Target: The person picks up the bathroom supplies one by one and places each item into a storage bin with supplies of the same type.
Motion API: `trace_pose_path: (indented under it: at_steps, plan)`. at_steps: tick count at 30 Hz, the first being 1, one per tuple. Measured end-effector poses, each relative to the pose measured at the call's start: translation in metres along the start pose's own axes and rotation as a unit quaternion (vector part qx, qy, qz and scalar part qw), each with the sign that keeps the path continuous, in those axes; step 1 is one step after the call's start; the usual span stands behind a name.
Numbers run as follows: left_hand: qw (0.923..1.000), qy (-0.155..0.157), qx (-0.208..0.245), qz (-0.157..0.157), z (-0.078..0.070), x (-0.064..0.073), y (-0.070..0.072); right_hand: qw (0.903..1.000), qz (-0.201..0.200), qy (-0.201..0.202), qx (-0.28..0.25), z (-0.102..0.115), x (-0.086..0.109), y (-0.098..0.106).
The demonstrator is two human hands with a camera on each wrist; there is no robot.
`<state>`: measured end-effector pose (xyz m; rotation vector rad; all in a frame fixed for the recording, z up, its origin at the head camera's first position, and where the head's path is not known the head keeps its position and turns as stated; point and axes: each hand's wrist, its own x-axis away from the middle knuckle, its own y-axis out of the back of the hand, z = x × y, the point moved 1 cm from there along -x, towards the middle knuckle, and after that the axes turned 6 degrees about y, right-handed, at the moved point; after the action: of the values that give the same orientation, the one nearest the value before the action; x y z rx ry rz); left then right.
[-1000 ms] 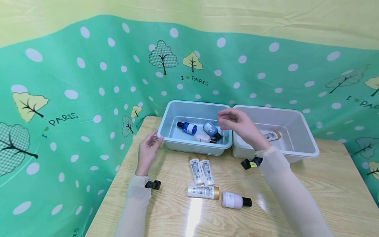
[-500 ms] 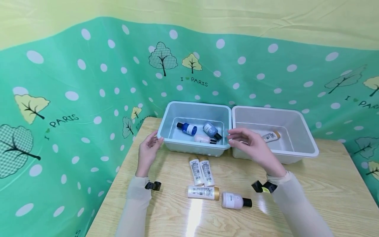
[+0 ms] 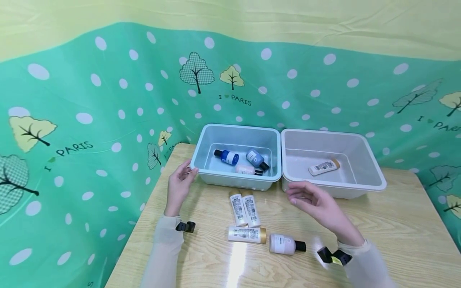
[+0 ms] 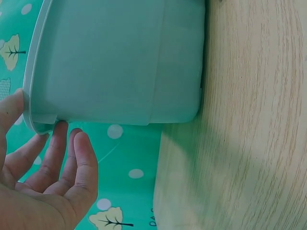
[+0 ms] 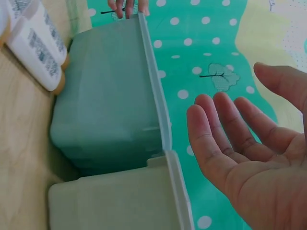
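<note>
My left hand (image 3: 179, 188) pinches the near left corner of the light blue bin (image 3: 234, 180); in the left wrist view the thumb is at the rim and fingertips reach beneath it. Inside lie a dark blue bottle (image 3: 228, 157), a paler blue bottle (image 3: 255, 158) and a pink bottle (image 3: 245, 169), all black-capped. My right hand (image 3: 320, 206) holds nothing, its fingers loosely bent, in front of the grey bin (image 3: 364, 160). One white bottle with a gold cap (image 3: 324, 167) lies in that bin. The right wrist view shows the same hand (image 5: 254, 153) beside both bins' rims.
On the wooden table (image 3: 205, 256), two white bottles (image 3: 251, 210) lie side by side before the blue bin. Closer to me are another white bottle (image 3: 246, 234) and a pink bottle (image 3: 282, 244). A green patterned curtain (image 3: 144, 80) hangs behind.
My right hand has drawn back from over the blue bin's right end, down and rightward to the front of the grey bin. The left hand stays at the corner.
</note>
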<state>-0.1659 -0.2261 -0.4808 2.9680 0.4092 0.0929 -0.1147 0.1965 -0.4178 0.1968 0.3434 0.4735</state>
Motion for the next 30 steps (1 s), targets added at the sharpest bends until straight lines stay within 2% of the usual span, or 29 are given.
trace_pose_path:
  at_steps: [6, 13, 22, 30]
  plan:
    - [1.0, 0.005, 0.0, 0.0, 0.0, 0.0, 0.0, 0.9989, 0.033, -0.007, -0.033, -0.02, 0.018, -0.003]
    - [0.9999, 0.009, -0.004, 0.002, -0.005, 0.002, 0.0, 0.994, 0.068, -0.059, -0.063, -0.05, 0.039, -0.006]
    - [1.0, 0.006, -0.004, -0.004, 0.0, 0.0, -0.001, 0.9823, 0.125, -0.135, -0.037, -0.074, 0.06, -0.009]
    - [0.9997, 0.022, -0.013, 0.0, -0.001, -0.001, 0.0, 0.9738, 0.172, -0.145, -0.03, -0.087, 0.072, -0.015]
